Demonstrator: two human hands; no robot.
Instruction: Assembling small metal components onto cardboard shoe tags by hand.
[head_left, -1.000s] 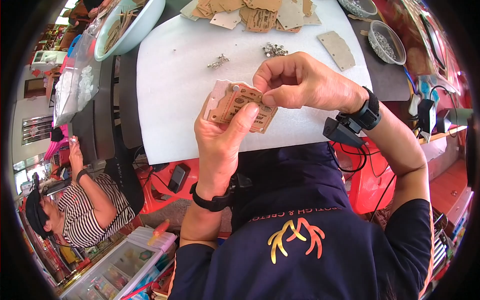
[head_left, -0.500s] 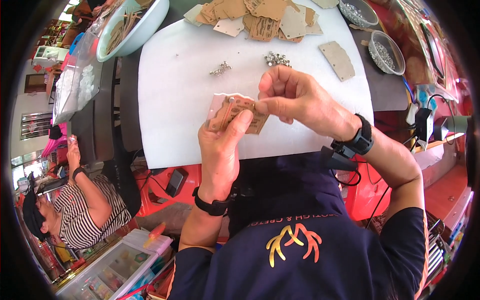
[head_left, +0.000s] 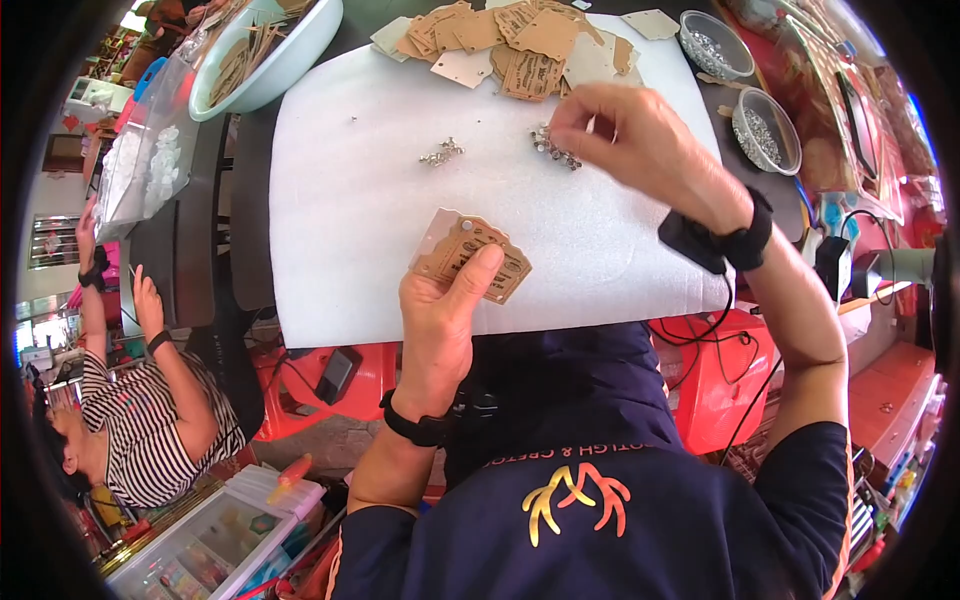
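In the head view, the right hand [head_left: 650, 140] has been moved away from the brown card [head_left: 490, 262] since half a second ago and is now held over the bigger pile of shiny bits [head_left: 550, 148]. The card has been brought a little nearer to the body. At the far left, a second arm [head_left: 95, 310] of the person in the striped top [head_left: 165, 420] can now be seen.

The card is gripped in the left hand [head_left: 437, 325], with the thumb pressed flat on its front. It is held over the near part of the white sheet [head_left: 350, 230], which is spread on the dark counter [head_left: 243, 230]. The right hand is well apart from the card, with its fingers bent down at the pile; whether a bit is pinched there cannot be told.

The card is tilted, and dark print is seen on its front. Its top edge is wavy, a round silvery dot is seen near its top left corner, and a paler strip is shown along its left side.
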